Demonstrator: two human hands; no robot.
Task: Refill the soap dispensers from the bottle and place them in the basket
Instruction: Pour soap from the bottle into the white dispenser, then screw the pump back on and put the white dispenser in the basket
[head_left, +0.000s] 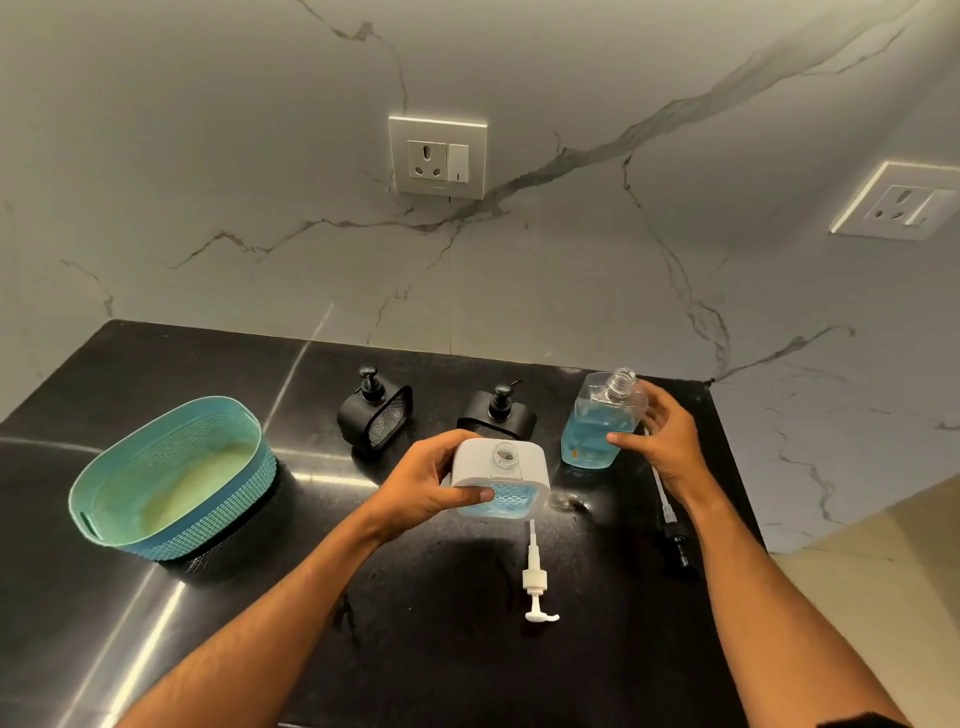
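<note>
White dispenser (501, 480) is held at centre by the left hand (421, 486), thumb across the front window, fingers curled round the far side. Neck is open, pump removed; blue liquid is seen low in the window. Its white pump (535, 584) lies on the black counter (441, 649) at 6 o'clock from the dispenser.

Refill bottle (602, 421) stands at 2 o'clock from the dispenser, uncapped, about half full of blue soap. It is gripped by the right hand (662, 441), thumb on the near face, fingers wrapped behind. A black-capped pump tube (670, 519) lies at 5 o'clock from the bottle.

Two black dispensers (375, 410) (498, 413) stand capped at 11 and 12 o'clock. Teal basket (174, 475) sits at 9 o'clock, nothing visible inside.

Step judged in hand: pouring into the white dispenser. The necks should be brought close, the dispenser kept level, and the bottle tilted slowly so a thin stream is kept; both openings are narrow and spillage is likely. Pouring is best stopped below the neck, leaving room for the pump tube.
</note>
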